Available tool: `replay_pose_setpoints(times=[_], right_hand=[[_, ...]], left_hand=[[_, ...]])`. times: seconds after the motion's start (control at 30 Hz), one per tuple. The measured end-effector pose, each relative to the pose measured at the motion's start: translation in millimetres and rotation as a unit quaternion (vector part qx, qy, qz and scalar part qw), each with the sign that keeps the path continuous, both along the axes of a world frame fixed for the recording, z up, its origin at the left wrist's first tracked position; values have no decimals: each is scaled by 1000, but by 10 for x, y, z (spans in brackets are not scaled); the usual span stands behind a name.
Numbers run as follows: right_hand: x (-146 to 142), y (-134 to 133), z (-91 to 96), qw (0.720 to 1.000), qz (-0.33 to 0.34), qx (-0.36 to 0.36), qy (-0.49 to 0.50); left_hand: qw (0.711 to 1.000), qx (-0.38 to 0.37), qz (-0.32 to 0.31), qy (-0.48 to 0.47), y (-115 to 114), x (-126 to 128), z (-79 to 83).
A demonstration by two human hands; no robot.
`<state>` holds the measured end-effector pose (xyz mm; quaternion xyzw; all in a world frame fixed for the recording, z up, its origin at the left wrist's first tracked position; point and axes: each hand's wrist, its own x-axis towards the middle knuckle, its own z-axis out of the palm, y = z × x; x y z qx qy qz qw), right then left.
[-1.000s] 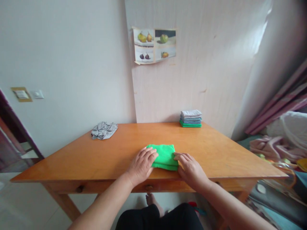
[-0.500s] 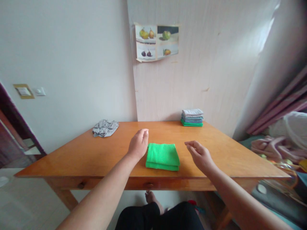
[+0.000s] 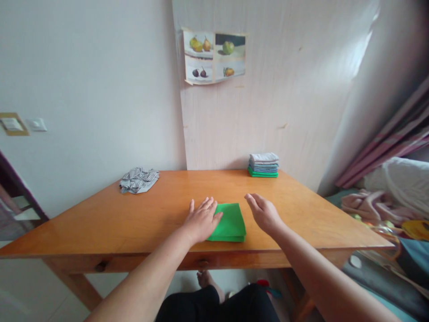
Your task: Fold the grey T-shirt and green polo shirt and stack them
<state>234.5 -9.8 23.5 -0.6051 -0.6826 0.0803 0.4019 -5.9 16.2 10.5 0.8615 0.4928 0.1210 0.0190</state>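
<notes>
A folded green cloth lies near the front edge of the wooden table. My left hand rests flat over the cloth's left side with its fingers spread, hiding that edge. To the right of the cloth and apart from it, my right hand hovers above the table, its fingers held close together and partly hidden by the hand itself. I see nothing held in it.
A neat stack of folded cloths, green, blue and whitish, stands at the back right. The crumpled striped cloth lies at the back left. Fruit pictures hang on the wall. Bedding is piled right of the table.
My left hand has come down from beside the green cloth onto its left part, fingers now spread. My right hand has shifted slightly left. The view has turned a little to the right.
</notes>
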Motion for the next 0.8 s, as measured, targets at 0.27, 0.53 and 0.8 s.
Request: replay_pose_setpoints(times=[0.27,0.53,0.8], right_hand=[[-616,17,15,965,40,-97,-240],[-650,-22,-245,954,18,-133,-268],[-672,-50,-253,955,-3,-135,-265]], left_hand=[[1000,15,7,-4,-45,-14,-24],[999,17,39,1,-16,-19,-125],[999,10,44,-14,-23,-14,-123]])
